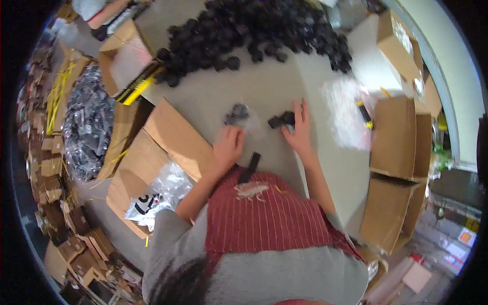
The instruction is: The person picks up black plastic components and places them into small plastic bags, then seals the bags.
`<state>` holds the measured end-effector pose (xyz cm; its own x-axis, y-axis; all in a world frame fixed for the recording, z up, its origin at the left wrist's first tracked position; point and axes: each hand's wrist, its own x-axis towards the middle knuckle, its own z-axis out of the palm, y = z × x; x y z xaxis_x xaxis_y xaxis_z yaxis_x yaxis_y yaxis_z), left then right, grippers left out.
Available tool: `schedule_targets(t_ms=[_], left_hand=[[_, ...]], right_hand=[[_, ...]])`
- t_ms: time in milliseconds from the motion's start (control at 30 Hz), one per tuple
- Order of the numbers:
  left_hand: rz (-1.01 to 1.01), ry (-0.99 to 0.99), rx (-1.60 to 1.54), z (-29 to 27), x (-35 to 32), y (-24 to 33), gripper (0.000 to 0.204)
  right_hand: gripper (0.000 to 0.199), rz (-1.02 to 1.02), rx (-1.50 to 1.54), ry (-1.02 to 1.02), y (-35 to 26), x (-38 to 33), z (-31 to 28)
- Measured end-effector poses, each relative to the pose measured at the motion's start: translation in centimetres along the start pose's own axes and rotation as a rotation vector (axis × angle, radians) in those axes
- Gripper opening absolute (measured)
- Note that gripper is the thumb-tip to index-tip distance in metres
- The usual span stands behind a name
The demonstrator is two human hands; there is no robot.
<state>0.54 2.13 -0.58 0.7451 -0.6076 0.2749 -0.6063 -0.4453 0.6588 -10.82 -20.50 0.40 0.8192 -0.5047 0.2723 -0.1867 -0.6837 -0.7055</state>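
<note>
Pale tabletop (264, 96) fills the middle of the head view, ringed by open cardboard boxes and crowded at its far edge by a large heap of small black parts (254, 28). Within easy reach of that heap, two pieces have been drawn toward the near edge, seemingly so they can be handled one at a time.

A small grey-black part in a clear wrapper (237, 114) is lying just beyond the left hand (229, 145); the fingers are curled loosely and blurred, so whether the wrapper is pinched or only touched cannot be told. A black part (281, 120) is pressed flat against the table under the right hand (300, 129), whose fingers are spread and extended over it rather than closed around it, apparently to steady it.

A black strap-like piece (249, 168) is seen at the table's near edge, against a red striped apron (269, 213). To the person's left, an open box with a clear plastic bag (157, 195) is placed close by. On the right, a yellow-and-black tool (364, 114) is left on a sheet of clear plastic (343, 114).
</note>
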Motion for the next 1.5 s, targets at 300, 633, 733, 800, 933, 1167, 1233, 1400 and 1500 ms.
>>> schedule_targets(t_ms=[300, 633, 733, 800, 933, 1167, 1233, 1400, 1500], left_hand=[[0.321, -0.017, 0.047, -0.2, -0.5, -0.6, 0.027], [0.255, 0.076, 0.120, -2.2, -3.2, 3.0, 0.031], [0.245, 0.026, 0.167, -2.6, -3.8, 2.7, 0.032], [0.125, 0.010, 0.125, -2.4, -4.2, 2.5, 0.035], [0.054, -0.004, 0.074, -2.4, -4.3, 2.4, 0.034], [0.036, -0.055, -0.019, -1.4, -3.1, 4.4, 0.032], [0.044, -0.085, -0.018, -1.1, -2.9, 4.6, 0.031], [0.277, -0.108, 0.018, -0.6, -2.9, 5.1, 0.033], [0.243, -0.062, -0.052, 0.0, -2.6, 5.1, 0.037]], right_hand=[[0.080, 0.120, -0.117, -0.105, -0.4, -1.2, -1.5], [0.068, 0.126, -0.281, -0.099, -3.4, -1.3, 1.6], [0.055, 0.084, -0.273, -0.189, -2.2, -1.8, 1.2], [0.048, 0.103, -0.213, -0.224, -1.6, -2.3, 0.5], [0.037, 0.142, -0.159, -0.281, -1.8, -3.6, -1.7], [0.033, 0.175, -0.062, -0.336, -7.6, -6.6, -3.3], [0.033, 0.132, -0.123, -0.281, -7.1, -6.7, -2.1], [0.037, 0.191, -0.215, -0.309, -6.2, -5.9, -0.1], [0.039, 0.263, 0.149, -0.429, -4.5, -5.2, 0.0]])
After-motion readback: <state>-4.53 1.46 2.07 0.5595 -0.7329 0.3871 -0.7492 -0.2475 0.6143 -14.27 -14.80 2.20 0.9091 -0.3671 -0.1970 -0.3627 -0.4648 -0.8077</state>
